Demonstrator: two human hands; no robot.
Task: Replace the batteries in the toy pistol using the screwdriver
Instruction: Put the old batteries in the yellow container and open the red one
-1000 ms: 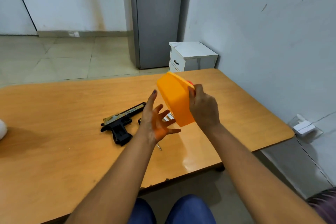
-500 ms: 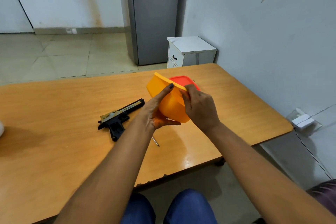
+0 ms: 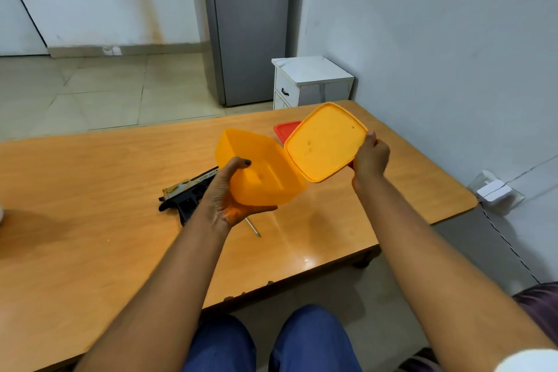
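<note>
A glossy tan wooden table (image 3: 90, 190) fills the foreground, with a red plastic lid (image 3: 285, 130) lying near its far edge. Beyond it a small white bedside cabinet (image 3: 311, 82) stands on the floor beside a tall grey metal cupboard (image 3: 247, 24), and a white plug adapter (image 3: 495, 190) sits low against the right wall.

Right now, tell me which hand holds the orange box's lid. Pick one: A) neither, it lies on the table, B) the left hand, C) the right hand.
C: the right hand pinches the orange lid by its edge, clear of the table, while the left hand cradles the orange box.
</note>
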